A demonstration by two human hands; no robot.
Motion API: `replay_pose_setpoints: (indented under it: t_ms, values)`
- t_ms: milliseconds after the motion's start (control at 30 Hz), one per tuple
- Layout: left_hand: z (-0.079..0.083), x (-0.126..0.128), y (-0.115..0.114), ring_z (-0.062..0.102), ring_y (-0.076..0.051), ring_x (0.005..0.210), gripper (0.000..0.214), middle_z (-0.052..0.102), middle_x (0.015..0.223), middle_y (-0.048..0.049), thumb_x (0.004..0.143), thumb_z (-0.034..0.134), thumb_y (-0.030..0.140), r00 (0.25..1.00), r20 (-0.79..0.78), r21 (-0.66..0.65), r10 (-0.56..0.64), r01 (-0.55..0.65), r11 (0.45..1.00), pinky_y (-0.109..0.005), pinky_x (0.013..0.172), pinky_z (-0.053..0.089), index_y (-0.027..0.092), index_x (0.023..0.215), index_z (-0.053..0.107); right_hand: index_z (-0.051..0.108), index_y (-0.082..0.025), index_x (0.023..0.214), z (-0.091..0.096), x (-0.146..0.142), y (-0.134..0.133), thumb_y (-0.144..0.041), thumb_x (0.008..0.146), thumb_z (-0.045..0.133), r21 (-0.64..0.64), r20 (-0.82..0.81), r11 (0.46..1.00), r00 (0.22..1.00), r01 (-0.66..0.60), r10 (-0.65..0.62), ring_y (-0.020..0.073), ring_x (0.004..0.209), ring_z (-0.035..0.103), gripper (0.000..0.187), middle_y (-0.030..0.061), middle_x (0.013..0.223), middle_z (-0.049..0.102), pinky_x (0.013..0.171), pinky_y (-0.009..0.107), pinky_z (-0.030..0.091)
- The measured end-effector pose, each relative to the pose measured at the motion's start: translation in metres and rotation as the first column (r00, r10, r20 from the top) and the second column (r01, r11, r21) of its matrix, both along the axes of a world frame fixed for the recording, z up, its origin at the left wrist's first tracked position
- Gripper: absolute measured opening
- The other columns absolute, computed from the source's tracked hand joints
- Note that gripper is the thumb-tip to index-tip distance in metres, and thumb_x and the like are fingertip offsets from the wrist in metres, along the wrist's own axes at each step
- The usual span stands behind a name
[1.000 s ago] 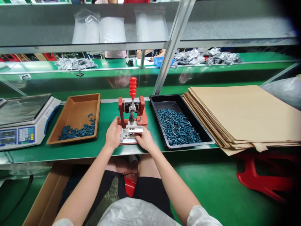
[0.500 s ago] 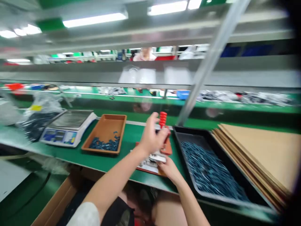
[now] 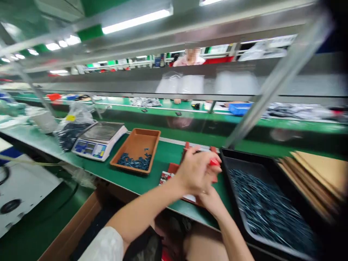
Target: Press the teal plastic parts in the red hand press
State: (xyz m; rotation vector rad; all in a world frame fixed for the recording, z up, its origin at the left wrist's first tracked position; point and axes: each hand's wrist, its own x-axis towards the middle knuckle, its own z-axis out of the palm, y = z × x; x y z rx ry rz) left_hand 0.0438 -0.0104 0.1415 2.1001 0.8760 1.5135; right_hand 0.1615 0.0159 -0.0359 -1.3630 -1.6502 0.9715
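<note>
My left hand [image 3: 194,172] is closed around the red handle [image 3: 214,162] of a bench fixture with a hand lever. The handle's end shows past my fingers, tilted forward. Under my hands sits the fixture's red and white base [image 3: 166,177], largely covered by them. My right hand [image 3: 210,199] is low at the front of the fixture, just below the left one; its fingertips are hidden, so what they touch cannot be made out.
A black tray [image 3: 239,217] of dark blue thin parts stands at right, beside stacked brown cardboard sheets [image 3: 320,170]. To the left are an orange-brown tray [image 3: 138,141] with small blue pieces, a weighing scale [image 3: 99,139] and a plastic bag [image 3: 72,134]. A metal post [image 3: 261,98] rises behind.
My left hand has gone from open fingers beside the upright red handle to a grip on it, and the handle has come down. The view has swung left.
</note>
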Motion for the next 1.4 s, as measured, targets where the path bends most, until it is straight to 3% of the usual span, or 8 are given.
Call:
replay_pose_setpoints:
  t_ms: [133, 233, 400, 600, 833, 1033, 1267, 1400]
  values:
    - [0.036, 0.008, 0.044, 0.068, -0.018, 0.078, 0.049, 0.07, 0.08, -0.0043, 0.101, 0.03, 0.058, 0.999, 0.049, -0.288, -0.01, 0.024, 0.957, -0.036, 0.086, 0.054, 0.019, 0.108, 0.058, 0.074, -0.019, 0.095, 0.003, 0.027, -0.02, -0.024, 0.078, 0.053, 0.094, 0.015, 0.994, 0.998, -0.061, 0.059, 0.0286, 0.097, 0.071, 0.027, 0.0088, 0.1, 0.077, 0.094, 0.046, 0.055]
    - [0.027, -0.003, 0.045, 0.066, -0.02, 0.104, 0.05, 0.071, 0.108, -0.0091, 0.102, 0.03, 0.057, 0.994, -0.003, -0.179, 0.114, -0.112, 0.977, -0.035, 0.098, 0.051, 0.019, 0.12, 0.058, 0.071, -0.02, 0.105, 0.002, 0.023, -0.027, -0.018, 0.082, 0.051, 0.249, 0.007, 0.969, 1.0, 0.001, -0.003, 0.0265, 0.105, 0.068, 0.031, 0.009, 0.107, 0.073, 0.097, 0.045, 0.053]
    - [-0.079, -0.067, 0.015, 0.057, -0.028, 0.125, 0.042, 0.064, 0.128, -0.0142, 0.098, 0.044, 0.047, 0.856, -0.167, -0.005, 0.489, -0.497, 0.868, -0.046, 0.111, 0.044, 0.018, 0.125, 0.059, 0.071, -0.025, 0.114, -0.003, 0.017, -0.033, -0.01, 0.087, 0.049, 0.39, 0.004, 0.919, 0.999, -0.047, 0.049, 0.0239, 0.124, 0.058, 0.038, 0.0084, 0.125, 0.064, 0.108, 0.043, 0.046]
    - [-0.178, -0.101, 0.011, 0.061, -0.028, 0.124, 0.05, 0.069, 0.127, -0.0138, 0.097, 0.038, 0.053, 0.912, -0.306, -0.447, 0.274, -0.392, 0.804, -0.047, 0.112, 0.045, 0.017, 0.113, 0.069, 0.071, -0.022, 0.114, -0.007, 0.012, -0.023, -0.012, 0.081, 0.06, 0.291, 0.029, 0.957, 1.0, -0.009, 0.001, 0.0257, 0.116, 0.063, 0.037, 0.0086, 0.121, 0.068, 0.105, 0.044, 0.049]
    - [-0.176, -0.091, 0.0, 0.057, -0.027, 0.132, 0.058, 0.063, 0.137, -0.0172, 0.099, 0.031, 0.059, 0.887, -0.011, -0.618, 0.462, -0.369, 0.694, -0.046, 0.115, 0.041, 0.017, 0.131, 0.055, 0.071, -0.021, 0.113, -0.006, 0.004, -0.024, -0.008, 0.08, 0.052, 0.328, 0.053, 0.943, 0.996, 0.046, -0.067, 0.0267, 0.116, 0.062, 0.04, 0.0103, 0.119, 0.068, 0.105, 0.046, 0.049]
    - [-0.197, -0.081, -0.089, 0.046, -0.032, 0.136, 0.055, 0.049, 0.144, -0.0156, 0.095, 0.053, 0.045, 0.789, -0.136, -0.244, 0.599, -0.612, 0.752, -0.052, 0.116, 0.039, 0.024, 0.144, 0.041, 0.07, -0.021, 0.112, 0.005, 0.01, -0.027, -0.011, 0.087, 0.044, 0.309, 0.039, 0.949, 0.996, 0.06, -0.075, 0.0258, 0.115, 0.062, 0.038, 0.0093, 0.117, 0.069, 0.105, 0.044, 0.048]
    - [-0.208, -0.063, -0.127, 0.059, -0.027, 0.115, 0.031, 0.062, 0.12, -0.0137, 0.097, 0.052, 0.04, 0.917, -0.052, -0.42, 0.396, -0.38, 0.824, -0.047, 0.104, 0.046, 0.02, 0.119, 0.061, 0.068, -0.02, 0.11, 0.02, 0.018, -0.024, -0.006, 0.085, 0.043, 0.194, 0.113, 0.98, 0.993, -0.041, 0.02, 0.0241, 0.115, 0.06, 0.038, 0.0092, 0.118, 0.066, 0.106, 0.04, 0.046]
    - [-0.198, -0.048, -0.122, 0.067, -0.02, 0.086, 0.049, 0.069, 0.113, -0.0136, 0.093, 0.056, 0.054, 0.965, 0.187, -0.791, 0.186, 0.036, 0.611, -0.038, 0.083, 0.055, 0.018, 0.127, 0.058, 0.064, -0.019, 0.095, 0.015, 0.006, -0.064, -0.012, 0.092, 0.045, 0.275, 0.156, 0.95, 0.968, 0.147, -0.195, 0.0251, 0.101, 0.059, 0.021, 0.0103, 0.101, 0.063, 0.096, 0.041, 0.049]
